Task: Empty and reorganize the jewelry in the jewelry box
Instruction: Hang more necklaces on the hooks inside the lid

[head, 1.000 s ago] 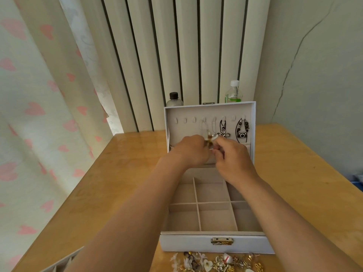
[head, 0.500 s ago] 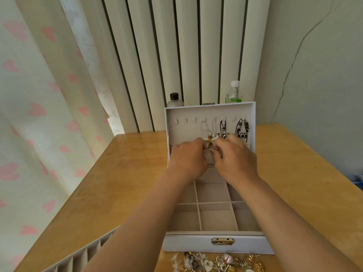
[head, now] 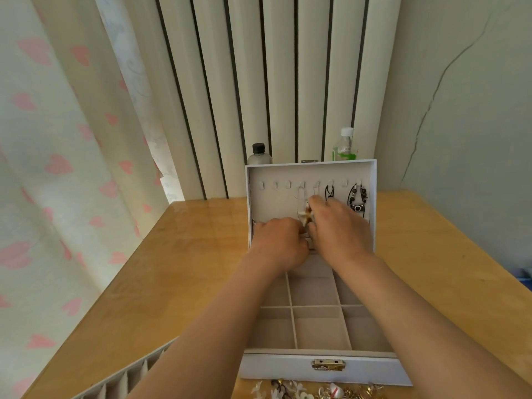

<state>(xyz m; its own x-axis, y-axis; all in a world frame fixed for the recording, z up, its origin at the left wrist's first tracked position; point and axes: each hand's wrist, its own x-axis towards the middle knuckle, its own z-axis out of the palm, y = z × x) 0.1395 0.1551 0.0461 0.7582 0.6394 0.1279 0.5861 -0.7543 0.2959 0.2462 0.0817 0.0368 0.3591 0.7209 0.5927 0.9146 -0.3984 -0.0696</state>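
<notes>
A white jewelry box (head: 322, 370) stands open on the wooden table, its lid (head: 311, 171) upright with a row of small hooks. Two dark necklaces hang at the lid's right: a black one (head: 330, 192) and a beaded one with a camera charm (head: 357, 207). My right hand (head: 339, 226) pinches a thin necklace with a gold-brown pendant (head: 305, 214) hanging from a middle hook. My left hand (head: 279, 243) is closed at the lid's lower edge, fingers against the pendant's lower part. The box's divided compartments (head: 313, 321) show nothing inside.
A pile of mixed jewelry (head: 319, 391) lies on the table in front of the box. A slotted ring tray (head: 126, 378) sits at the lower left. Two bottles (head: 259, 155) (head: 344, 146) stand behind the lid against the slatted wall. A heart-print curtain hangs at left.
Both hands have shifted slightly; the left dropped toward the lid's lower edge while the right rose toward the hooks. The necklace now hangs stretched from a middle hook.
</notes>
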